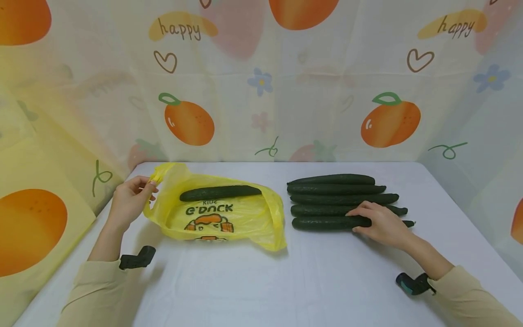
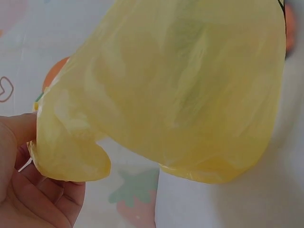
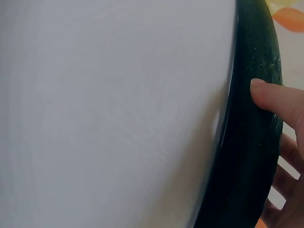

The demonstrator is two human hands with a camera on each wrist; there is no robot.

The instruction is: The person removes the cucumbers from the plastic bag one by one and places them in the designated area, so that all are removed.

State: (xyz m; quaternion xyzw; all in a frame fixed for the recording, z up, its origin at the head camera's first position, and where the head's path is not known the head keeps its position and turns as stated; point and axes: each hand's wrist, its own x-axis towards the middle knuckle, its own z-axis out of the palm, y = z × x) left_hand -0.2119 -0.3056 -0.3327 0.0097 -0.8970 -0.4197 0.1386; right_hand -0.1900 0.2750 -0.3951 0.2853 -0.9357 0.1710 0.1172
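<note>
My left hand (image 1: 131, 200) pinches the handle end of a yellow plastic bag (image 1: 171, 225), printed with a duck and lettering; the left wrist view shows its thin film (image 2: 142, 114) hanging beside the fingers. One dark green cucumber (image 1: 220, 193) lies lengthwise within the bag's raised edges. On the right, several cucumbers (image 1: 343, 199) lie side by side in a row. My right hand (image 1: 380, 225) grips the nearest cucumber (image 1: 323, 223) of that row, thumb on the near side and fingers over the far side. In the right wrist view, the thumb presses on this cucumber's (image 3: 251, 137) skin.
Everything lies on a table with a white cloth (image 1: 245, 281). Behind it hangs a curtain (image 1: 286, 113) printed with oranges and flowers, continuing down both sides. A small black wrist camera (image 1: 137, 258) sits at the left cuff, another camera (image 1: 412, 284) at the right.
</note>
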